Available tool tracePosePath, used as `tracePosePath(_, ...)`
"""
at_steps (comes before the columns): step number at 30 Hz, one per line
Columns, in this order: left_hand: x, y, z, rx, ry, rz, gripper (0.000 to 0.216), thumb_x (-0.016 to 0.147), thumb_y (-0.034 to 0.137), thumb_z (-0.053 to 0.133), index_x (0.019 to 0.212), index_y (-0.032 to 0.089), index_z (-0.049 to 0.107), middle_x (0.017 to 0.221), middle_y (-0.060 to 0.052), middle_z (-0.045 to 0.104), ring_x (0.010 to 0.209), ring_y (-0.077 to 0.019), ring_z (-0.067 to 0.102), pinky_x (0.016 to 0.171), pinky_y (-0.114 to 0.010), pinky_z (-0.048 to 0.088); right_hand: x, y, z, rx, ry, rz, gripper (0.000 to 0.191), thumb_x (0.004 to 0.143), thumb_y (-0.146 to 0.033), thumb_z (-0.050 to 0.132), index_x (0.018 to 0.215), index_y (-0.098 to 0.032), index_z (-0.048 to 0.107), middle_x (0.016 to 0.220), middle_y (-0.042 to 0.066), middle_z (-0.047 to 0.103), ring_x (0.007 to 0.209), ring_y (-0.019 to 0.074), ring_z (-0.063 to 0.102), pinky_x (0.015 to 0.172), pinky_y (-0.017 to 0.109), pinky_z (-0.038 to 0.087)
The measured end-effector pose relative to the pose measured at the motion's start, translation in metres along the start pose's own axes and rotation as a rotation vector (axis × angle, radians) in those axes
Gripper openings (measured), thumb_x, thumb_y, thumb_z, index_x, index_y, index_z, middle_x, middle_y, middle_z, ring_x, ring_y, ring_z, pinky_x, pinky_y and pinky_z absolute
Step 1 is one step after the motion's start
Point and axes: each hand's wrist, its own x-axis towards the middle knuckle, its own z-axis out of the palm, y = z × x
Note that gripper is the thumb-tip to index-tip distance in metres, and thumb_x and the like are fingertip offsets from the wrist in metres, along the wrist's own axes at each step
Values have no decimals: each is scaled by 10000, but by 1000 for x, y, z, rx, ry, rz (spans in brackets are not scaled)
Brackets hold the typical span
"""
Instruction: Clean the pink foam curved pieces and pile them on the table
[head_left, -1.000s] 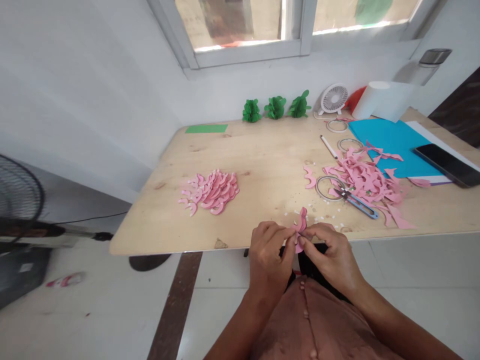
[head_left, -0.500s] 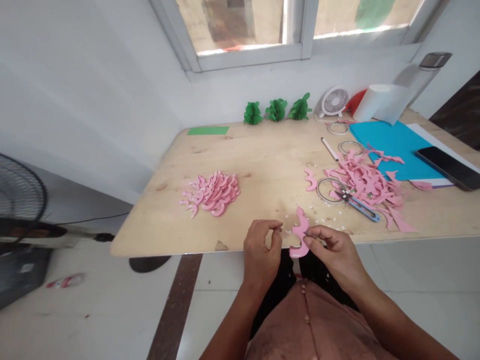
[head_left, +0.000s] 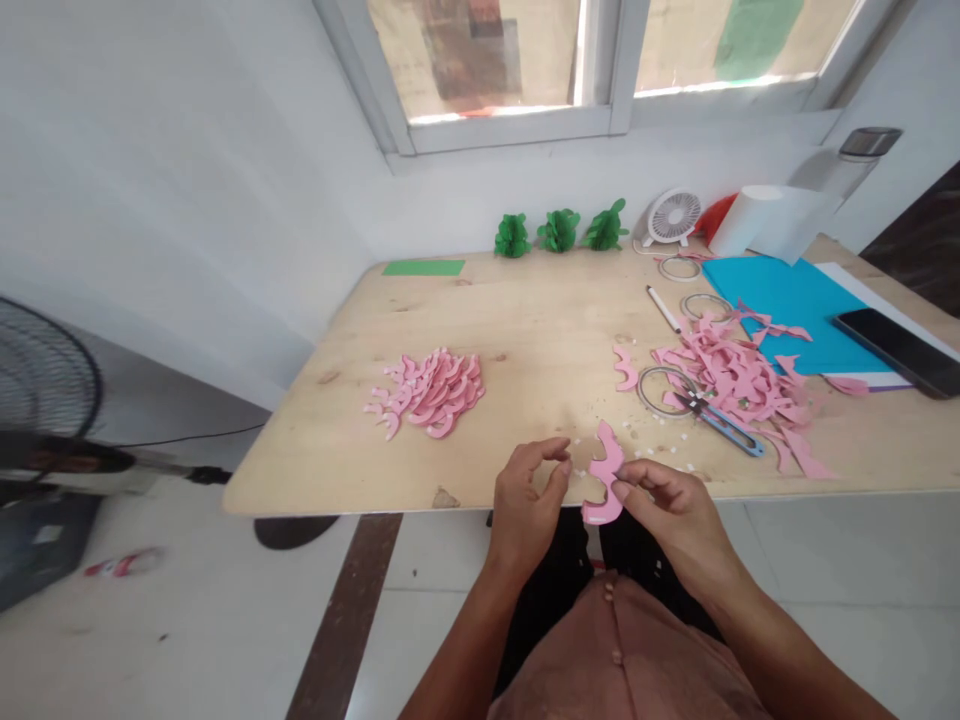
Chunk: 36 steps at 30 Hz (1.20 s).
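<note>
My right hand [head_left: 671, 505] pinches a wavy pink paper cutout [head_left: 609, 465] between thumb and forefinger at the table's front edge. The cutout stands roughly upright in view, with two scooped bays on its left side and a pale shiny strip at its lower end. Just left of it is my left hand [head_left: 529, 495], its thumb and forefinger tips brought together, apart from the cutout. Whether a tiny scrap sits between those fingertips I cannot make out. Beyond the hands lies another pink cutout [head_left: 625, 369], and blue-handled thread snips [head_left: 724, 425] rest beside a tape roll [head_left: 666, 391].
A heap of pink cutouts [head_left: 435, 390] lies on the left of the wooden table [head_left: 315, 440]. Pink scraps [head_left: 739, 370], a phone [head_left: 900, 350] and blue sheets [head_left: 795, 300] occupy the right. Green paper figures [head_left: 558, 232] and a small fan [head_left: 673, 217] stand along the wall.
The view has shifted slightly, so the whole scene sits a little lower and further right. Both hands and the pink cutout keep nearly the same pose.
</note>
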Motion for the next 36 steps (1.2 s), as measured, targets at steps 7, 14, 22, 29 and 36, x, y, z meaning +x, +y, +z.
tracePosePath(7, 1, 9, -7, -438, -234, -107, 218, 748, 244, 677, 956, 180, 696, 871, -51, 681, 842, -178, 607, 810, -313, 472, 0, -3, 2, 144, -71, 47, 126, 783, -294, 650, 844, -215, 726, 763, 5, 702, 734, 150, 605, 691, 229, 451)
tracePosePath(14, 2, 8, -9, -421, -224, -53, 162, 730, 241, 697, 875, 170, 702, 844, -51, 693, 816, -173, 620, 792, -300, 485, 1, -6, 5, 211, -102, 81, 140, 766, -305, 667, 844, -212, 736, 763, 11, 714, 714, 146, 617, 683, 229, 466)
tracePosePath(22, 0, 8, -10, -372, -206, -39, 151, 756, 261, 666, 871, 168, 692, 870, -60, 693, 836, -180, 622, 810, -315, 487, 1, -9, 7, 178, -103, 92, 159, 750, -339, 665, 802, -199, 718, 775, 30, 715, 739, 176, 632, 702, 265, 483)
tracePosePath(29, -1, 13, -12, -400, -214, -115, 240, 780, 287, 636, 981, 161, 673, 830, -61, 662, 795, -169, 597, 770, -305, 486, 0, -7, 6, 92, -92, 42, 152, 784, -315, 634, 838, -201, 719, 789, 24, 704, 761, 174, 618, 725, 266, 465)
tracePosePath(36, -2, 17, -3, -376, -153, -124, 145, 735, 190, 646, 871, 154, 681, 781, -33, 655, 749, -149, 584, 722, -270, 491, 1, -3, 5, -74, -87, -65, 149, 805, -312, 599, 818, -193, 688, 793, 24, 683, 776, 184, 610, 731, 278, 460)
